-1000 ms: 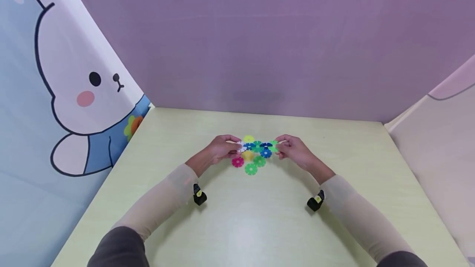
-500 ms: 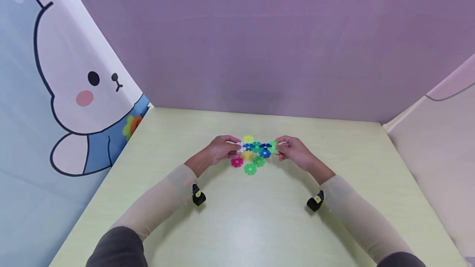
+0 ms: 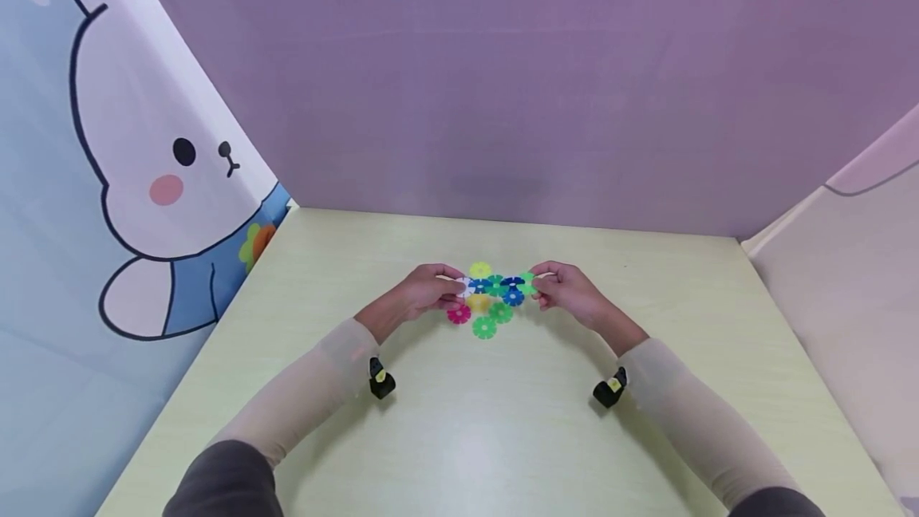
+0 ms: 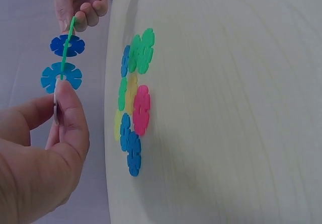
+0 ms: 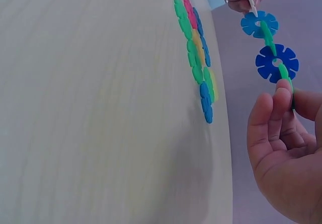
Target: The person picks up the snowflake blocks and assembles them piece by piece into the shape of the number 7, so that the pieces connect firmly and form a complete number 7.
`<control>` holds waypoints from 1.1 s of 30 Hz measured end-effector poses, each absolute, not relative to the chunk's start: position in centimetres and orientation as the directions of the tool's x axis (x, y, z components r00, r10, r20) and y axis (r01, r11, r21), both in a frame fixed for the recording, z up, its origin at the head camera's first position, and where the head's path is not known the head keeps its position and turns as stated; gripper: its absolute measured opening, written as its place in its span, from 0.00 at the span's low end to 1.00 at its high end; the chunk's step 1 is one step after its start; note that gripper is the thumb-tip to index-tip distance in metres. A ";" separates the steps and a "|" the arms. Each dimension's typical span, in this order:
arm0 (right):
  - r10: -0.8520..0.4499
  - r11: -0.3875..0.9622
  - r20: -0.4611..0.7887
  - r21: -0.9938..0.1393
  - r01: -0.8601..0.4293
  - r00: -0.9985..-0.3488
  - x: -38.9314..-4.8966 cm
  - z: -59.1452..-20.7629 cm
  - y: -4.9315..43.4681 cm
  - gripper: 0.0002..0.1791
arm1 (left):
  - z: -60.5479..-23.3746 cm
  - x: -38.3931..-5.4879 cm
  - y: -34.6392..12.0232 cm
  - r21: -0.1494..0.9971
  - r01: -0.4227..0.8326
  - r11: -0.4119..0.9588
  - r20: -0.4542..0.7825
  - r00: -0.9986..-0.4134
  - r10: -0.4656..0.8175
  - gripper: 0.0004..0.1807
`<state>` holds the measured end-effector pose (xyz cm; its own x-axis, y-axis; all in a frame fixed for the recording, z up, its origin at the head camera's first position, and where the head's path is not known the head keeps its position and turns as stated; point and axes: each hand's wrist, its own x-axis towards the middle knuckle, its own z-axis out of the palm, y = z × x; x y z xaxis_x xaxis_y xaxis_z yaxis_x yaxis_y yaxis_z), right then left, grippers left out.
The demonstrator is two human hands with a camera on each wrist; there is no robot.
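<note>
While both hands pinch its ends, a chain of slotted discs (image 3: 495, 286) hangs level above the pale table (image 3: 459, 429) — a white disc (image 4: 56, 108), a light blue disc (image 4: 49, 78), a green disc (image 5: 268, 36), a dark blue disc (image 5: 264, 63) and a light green disc (image 3: 528, 283), slotted edge into edge. Thumb and fingers of the left hand (image 3: 431, 291) are closed about the white disc; those of the right hand (image 3: 572, 294) grip the light green one at the opposite end. Below the chain, more discs lie flat and close together on the table: a pink disc (image 4: 141, 110) and several green, yellow and blue ones. Small black cameras (image 3: 381, 380) sit at the wrists, by light sleeves (image 3: 309, 389). Beyond the table rises a purple backdrop (image 3: 502, 86), with a rabbit-printed cloth (image 3: 136, 118) at its left.
</note>
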<state>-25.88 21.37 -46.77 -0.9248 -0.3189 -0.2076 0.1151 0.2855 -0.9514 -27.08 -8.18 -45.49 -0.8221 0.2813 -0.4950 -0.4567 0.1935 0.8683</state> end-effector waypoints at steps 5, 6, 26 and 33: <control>-0.330 0.281 -0.190 -0.955 0.096 -0.924 -25.9 -46.7 21.4 0.18 | -45.3 -27.1 -8.3 0.870 -0.415 0.266 -0.483 -0.826 0.291 0.14; -0.332 0.281 -0.188 -0.955 0.093 -0.924 -26.0 -46.7 21.4 0.18 | -45.3 -27.1 -8.3 0.869 -0.401 0.289 -0.478 -0.829 0.289 0.14; -0.390 0.320 -0.188 -0.946 0.059 -0.901 -26.6 -45.9 20.5 0.17 | -44.0 -28.0 -5.6 0.831 -0.146 0.536 -0.372 -0.864 0.341 0.16; -0.392 0.326 -0.202 -0.943 0.070 -0.897 -26.8 -46.0 19.9 0.16 | -43.9 -28.2 -4.5 0.820 -0.086 0.566 -0.370 -0.835 0.409 0.15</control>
